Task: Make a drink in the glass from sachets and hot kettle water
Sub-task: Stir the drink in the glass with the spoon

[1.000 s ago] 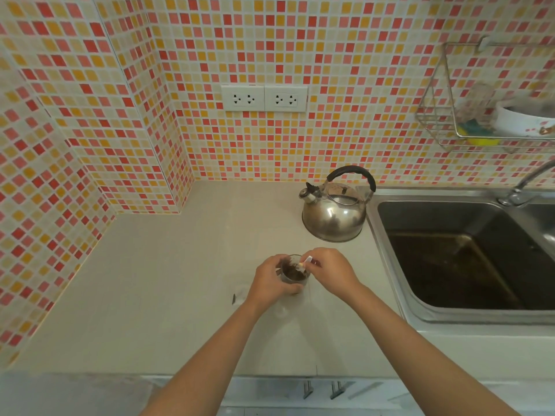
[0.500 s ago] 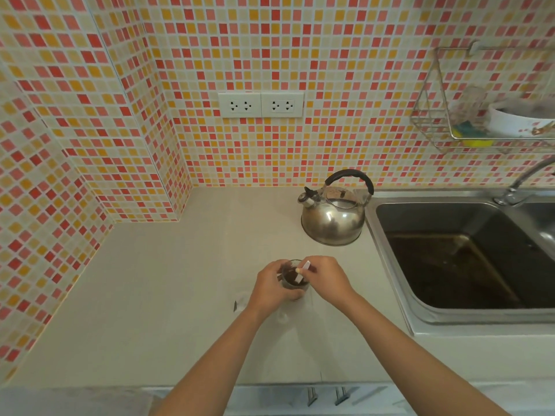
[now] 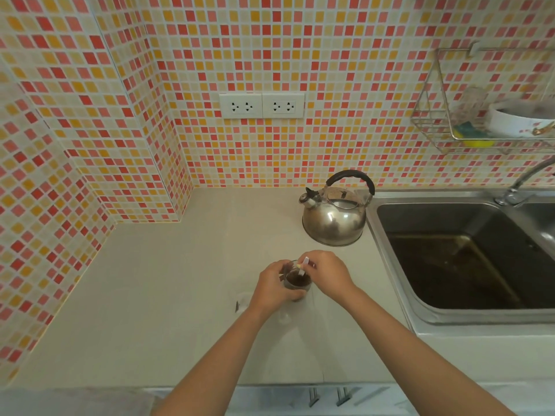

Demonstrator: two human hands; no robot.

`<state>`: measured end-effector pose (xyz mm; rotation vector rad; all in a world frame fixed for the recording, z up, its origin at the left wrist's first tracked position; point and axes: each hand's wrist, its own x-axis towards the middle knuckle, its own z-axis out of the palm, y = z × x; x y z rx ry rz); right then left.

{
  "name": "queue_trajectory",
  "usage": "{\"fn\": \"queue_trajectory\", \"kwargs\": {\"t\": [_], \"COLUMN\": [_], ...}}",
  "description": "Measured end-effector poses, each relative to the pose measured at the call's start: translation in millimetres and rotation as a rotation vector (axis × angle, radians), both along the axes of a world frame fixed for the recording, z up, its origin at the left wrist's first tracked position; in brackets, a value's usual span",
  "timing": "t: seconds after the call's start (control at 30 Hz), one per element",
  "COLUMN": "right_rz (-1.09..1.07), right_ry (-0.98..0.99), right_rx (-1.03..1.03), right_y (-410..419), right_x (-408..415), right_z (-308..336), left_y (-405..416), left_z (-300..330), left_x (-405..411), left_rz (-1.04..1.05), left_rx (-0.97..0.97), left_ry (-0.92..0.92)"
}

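A small clear glass (image 3: 297, 285) holding dark brown liquid stands on the pale counter (image 3: 168, 295). My left hand (image 3: 271, 288) wraps around its left side. My right hand (image 3: 329, 273) is just right of the rim and pinches a thin white stick (image 3: 304, 262) that dips into the glass. A steel kettle (image 3: 333, 219) with a black handle sits behind the glass, beside the sink. A torn clear sachet (image 3: 241, 301) lies on the counter, left of my left wrist.
A steel sink (image 3: 468, 253) with a tap (image 3: 522, 184) fills the right side. A wire rack (image 3: 492, 115) on the tiled wall holds a white bowl and a sponge. Two wall sockets (image 3: 261, 106) are above the counter. The counter's front edge is near my elbows.
The white stick in my right hand has shifted a little inside the glass. The view has tilted slightly, so hands and glass sit lower in the frame. The kettle has not moved.
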<state>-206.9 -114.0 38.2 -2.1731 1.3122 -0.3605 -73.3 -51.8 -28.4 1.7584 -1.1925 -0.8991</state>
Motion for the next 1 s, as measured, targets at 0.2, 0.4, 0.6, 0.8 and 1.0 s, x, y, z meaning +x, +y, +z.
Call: {"fn": "queue_trajectory", "kwargs": {"t": [0.2, 0.4, 0.6, 0.8, 1.0], "right_rz": [-0.007, -0.102, -0.133, -0.212, -0.401], "right_ry": [-0.046, 0.032, -0.197, -0.139, -0.419], "right_rx": [0.078, 0.011, 0.101, 0.120, 0.279], "right_y": [2, -2, 4, -1, 0], "right_x": [2, -1, -2, -4, -7], "right_z": [-3, -4, -9, -12, -4], "left_y": [0, -1, -1, -1, -3], "left_z": [1, 0, 1, -1, -1], "left_x": [0, 0, -1, -1, -1], "left_rz": [0.003, 0.013, 0.021, 0.026, 0.019], "left_rx": [0.012, 0.023, 0.024, 0.039, 0.046], "left_ry": [-0.009, -0.002, 0.004, 0.011, 0.012]}}
